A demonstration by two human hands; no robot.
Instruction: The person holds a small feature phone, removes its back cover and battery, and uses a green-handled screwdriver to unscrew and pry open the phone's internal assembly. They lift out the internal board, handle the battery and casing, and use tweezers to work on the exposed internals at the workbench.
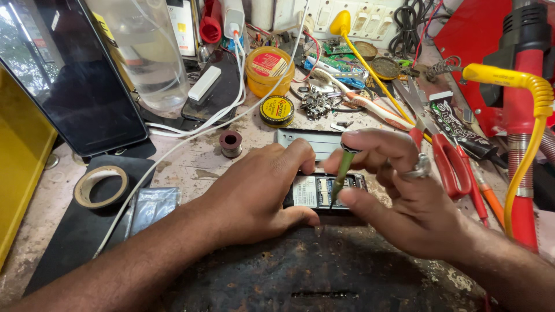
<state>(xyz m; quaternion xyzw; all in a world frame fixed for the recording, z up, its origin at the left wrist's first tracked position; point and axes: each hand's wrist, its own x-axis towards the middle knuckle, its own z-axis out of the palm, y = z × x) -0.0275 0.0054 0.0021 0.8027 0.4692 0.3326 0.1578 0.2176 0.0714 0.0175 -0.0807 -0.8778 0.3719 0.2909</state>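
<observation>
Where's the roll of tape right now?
In the head view, the roll of tape lies flat on a black mat at the left, beyond the left hand and below the dark tablet.
</observation>
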